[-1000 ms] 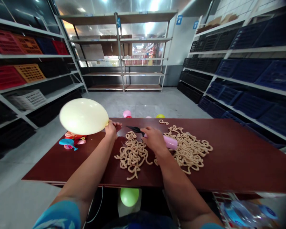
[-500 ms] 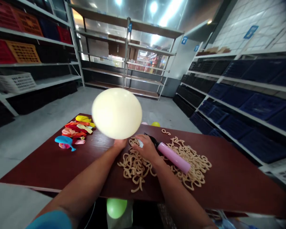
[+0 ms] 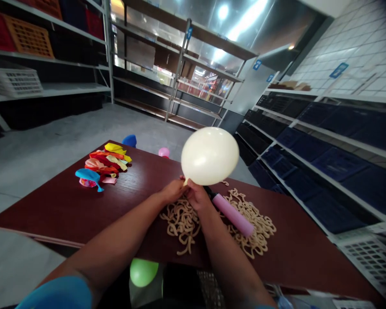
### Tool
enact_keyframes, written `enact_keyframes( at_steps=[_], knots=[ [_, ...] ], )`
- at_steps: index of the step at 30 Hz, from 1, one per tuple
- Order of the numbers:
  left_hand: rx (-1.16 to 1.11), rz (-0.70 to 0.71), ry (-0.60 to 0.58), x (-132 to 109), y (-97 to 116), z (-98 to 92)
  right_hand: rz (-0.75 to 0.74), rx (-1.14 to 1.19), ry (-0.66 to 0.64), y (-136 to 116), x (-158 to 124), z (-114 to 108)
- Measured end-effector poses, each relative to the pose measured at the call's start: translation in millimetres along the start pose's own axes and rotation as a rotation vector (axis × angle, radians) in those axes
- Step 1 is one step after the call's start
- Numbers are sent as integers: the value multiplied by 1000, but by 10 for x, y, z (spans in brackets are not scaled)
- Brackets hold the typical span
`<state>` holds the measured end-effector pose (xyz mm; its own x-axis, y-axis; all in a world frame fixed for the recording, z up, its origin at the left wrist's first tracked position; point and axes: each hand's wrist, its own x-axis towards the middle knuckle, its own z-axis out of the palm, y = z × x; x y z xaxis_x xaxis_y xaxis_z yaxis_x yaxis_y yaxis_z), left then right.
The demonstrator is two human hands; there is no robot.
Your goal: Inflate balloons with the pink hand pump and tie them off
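Compared with one second earlier, the inflated cream balloon (image 3: pixel 209 156) has travelled from the left of the frame to right of centre, and the right hand (image 3: pixel 197 196) has left the pink-barrelled hand pump (image 3: pixel 233 214) to join the left hand (image 3: pixel 173 191) at the balloon's neck (image 3: pixel 185 183). The view has also tilted. Both hands are nearly closed, thumbs and fingers pinching the neck near the centre of the frame; some of the left fingers are hidden. The balloon's body rises above the hands, toward the upper right. The pump lies slantwise right of centre, partly over a pile of tan coiled strands (image 3: pixel 260 223); a second tan pile (image 3: pixel 180 223) lies beneath the hands. Left of centre, a heap of deflated balloons (image 3: pixel 106 162), yellow, red and orange, rests on the dark red-brown table (image 3: pixel 64 201), with a limp blue balloon (image 3: pixel 88 175) at its near side. A green balloon (image 3: pixel 143 271) shows below the table's edge, bottom centre-left. Dark blue crates (image 3: pixel 341 159) line shelves at the right.
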<state>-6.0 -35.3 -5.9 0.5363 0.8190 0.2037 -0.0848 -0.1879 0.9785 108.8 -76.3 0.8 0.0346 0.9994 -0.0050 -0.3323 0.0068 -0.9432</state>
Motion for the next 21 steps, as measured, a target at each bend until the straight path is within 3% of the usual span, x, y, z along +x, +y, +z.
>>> enact_keyframes(
  at_steps=[4,8,13,21],
  knots=[
    [283,185,-134,9,45,-29,-30,247,-36,24,-7,-52],
    [324,253,-117,-13,84,-27,-34,357,-57,37,11,-18],
    [204,163,-45,-46,73,39,-54,321,-4,60,24,-4],
    [-268,-93,-53,-29,56,118,-11,147,80,41,31,4]
  ],
)
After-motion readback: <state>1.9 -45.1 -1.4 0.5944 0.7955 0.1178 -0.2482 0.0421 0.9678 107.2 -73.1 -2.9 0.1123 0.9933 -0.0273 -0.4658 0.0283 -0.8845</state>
